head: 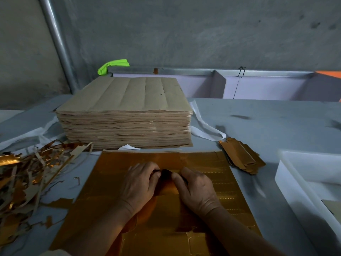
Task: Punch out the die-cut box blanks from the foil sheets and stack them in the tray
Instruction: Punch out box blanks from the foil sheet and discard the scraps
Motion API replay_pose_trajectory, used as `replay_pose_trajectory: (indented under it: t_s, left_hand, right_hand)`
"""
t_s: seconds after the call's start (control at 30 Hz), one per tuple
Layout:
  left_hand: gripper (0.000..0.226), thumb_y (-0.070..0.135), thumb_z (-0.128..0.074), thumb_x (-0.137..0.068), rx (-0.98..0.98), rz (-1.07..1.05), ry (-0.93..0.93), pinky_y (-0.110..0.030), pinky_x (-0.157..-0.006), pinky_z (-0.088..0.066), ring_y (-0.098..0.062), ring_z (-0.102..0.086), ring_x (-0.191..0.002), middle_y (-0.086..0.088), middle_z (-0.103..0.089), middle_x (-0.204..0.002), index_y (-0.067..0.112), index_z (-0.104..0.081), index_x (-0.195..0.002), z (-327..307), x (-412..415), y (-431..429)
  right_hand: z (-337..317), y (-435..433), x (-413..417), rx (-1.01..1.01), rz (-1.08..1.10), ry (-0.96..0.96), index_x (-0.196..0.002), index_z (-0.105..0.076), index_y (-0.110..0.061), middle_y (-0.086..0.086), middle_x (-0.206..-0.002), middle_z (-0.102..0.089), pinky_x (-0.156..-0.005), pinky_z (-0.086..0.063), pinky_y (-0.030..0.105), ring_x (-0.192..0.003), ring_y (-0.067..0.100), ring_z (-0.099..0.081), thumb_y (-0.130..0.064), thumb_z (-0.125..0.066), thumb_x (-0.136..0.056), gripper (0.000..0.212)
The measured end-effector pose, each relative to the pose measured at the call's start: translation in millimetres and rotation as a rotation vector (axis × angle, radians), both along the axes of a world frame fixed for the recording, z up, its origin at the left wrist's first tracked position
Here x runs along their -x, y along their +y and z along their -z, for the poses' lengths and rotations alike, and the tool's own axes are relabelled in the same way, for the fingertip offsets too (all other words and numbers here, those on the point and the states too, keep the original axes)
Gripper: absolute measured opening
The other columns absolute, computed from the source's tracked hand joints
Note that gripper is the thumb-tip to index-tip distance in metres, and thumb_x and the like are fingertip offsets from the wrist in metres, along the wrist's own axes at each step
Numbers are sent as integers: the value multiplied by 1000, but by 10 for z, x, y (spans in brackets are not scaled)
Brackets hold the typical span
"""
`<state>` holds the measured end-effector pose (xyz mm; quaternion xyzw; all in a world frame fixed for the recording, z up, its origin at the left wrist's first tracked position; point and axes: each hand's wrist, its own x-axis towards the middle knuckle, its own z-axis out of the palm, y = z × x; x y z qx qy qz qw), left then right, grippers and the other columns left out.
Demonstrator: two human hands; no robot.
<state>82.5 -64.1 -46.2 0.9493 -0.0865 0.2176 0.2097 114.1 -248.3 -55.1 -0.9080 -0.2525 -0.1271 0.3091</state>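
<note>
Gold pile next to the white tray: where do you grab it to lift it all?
Squeeze the gold pile across its two long sides, near the middle, reaching from above. It lies flat and fanned out on the table, so lifting by one end would probably let pieces slide apart.

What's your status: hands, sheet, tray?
Left hand and right hand both pinching the foil sheet at its middle. Loose blanks piled between sheet and tray, not in it. Nothing blocking; scrap off to the left.

Gold foil sheet [103, 191] flat on desk [258, 122]; gold blanks [241, 157] heaped beside its right corner; white tray [295, 182] far right.
</note>
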Motion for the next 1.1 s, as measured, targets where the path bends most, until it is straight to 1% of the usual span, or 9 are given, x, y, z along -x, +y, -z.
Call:
replay_pose_trajectory:
  t_s: [0.13,0.2,0.27,0.4,0.5,0.7,0.9,1.03,1.1]
  left_hand:
    - [25,34,-47,-102,23,-26,25,-33,-86,-45,-13,-60,-90,5,-65,-94,18,-60,-116,33,-13,22]
    - [33,34,-56,-99,55,-32,47,-31,-89,-44,-11,-58,-89,7,-64,-93,17,-54,-126,43,-18,23]
    - [38,45,-58,-95,52,-7,71,-31,-88,-46,-8,-57,-86,10,-63,-91,18,-53,-123,32,-11,26]
    - [54,77,-38,-80,-46,71,103,-31,-84,-40,-5,-52,-88,13,-55,-94,30,-48,-105,-45,6,34]
    - [60,83,-40,-75,-187,111,72,-30,-81,-37,-8,-45,-87,12,-48,-95,30,-48,-101,-76,1,-18]
    - [47,73,-48,-76,-185,124,31,-28,-79,-38,-9,-43,-84,12,-46,-91,29,-47,-94,-27,39,-188]
    - [23,49,-47,-90,-162,170,-90,-25,-70,-38,-5,-42,-74,14,-44,-81,27,-51,-83,29,97,-220]
    - [25,43,-41,-94,-124,178,-87,-26,-70,-39,-5,-42,-72,14,-43,-79,26,-53,-81,5,97,-221]
    - [26,49,-43,-91,-147,207,-45,-25,-71,-36,-5,-42,-74,14,-44,-81,27,-53,-84,-5,96,-197]
  right_hand:
    - [2,-22,-1,-87,-10,32,-79,-49,-25,-7,-67,-48,-56,-41,29,-59,10,-46,-61,-19,-89,47]
    - [-2,-31,-12,-99,-1,52,-76,-47,-28,-7,-64,-48,-55,-40,27,-57,10,-46,-57,-26,-94,41]
    - [-7,-27,-16,-98,10,87,-72,-45,-30,-6,-62,-48,-54,-42,29,-54,12,-46,-47,-37,-101,35]
    - [-41,-26,-41,-163,65,172,-67,-52,-22,7,-67,-58,-60,-51,41,-58,22,-55,-43,-44,-101,41]
    - [-57,-32,-78,-243,105,255,-70,-54,-20,0,-72,-57,-62,-49,30,-63,12,-53,-46,-46,-99,39]
    - [-50,-60,-72,-282,74,265,-66,-49,-20,0,-68,-49,-61,-42,29,-61,8,-44,-44,-44,-100,42]
    - [-105,-59,-33,-472,53,337,-65,-52,-16,1,-64,-50,-65,-44,37,-61,10,-47,-62,-36,-87,54]
    - [-126,-66,-14,-388,64,353,-73,-62,-5,11,-73,-62,-70,-50,41,-69,24,-59,-70,-33,-84,72]
    - [-133,-62,-25,-322,64,351,-76,-65,-5,12,-78,-66,-69,-53,38,-70,24,-62,-63,-42,-91,64]
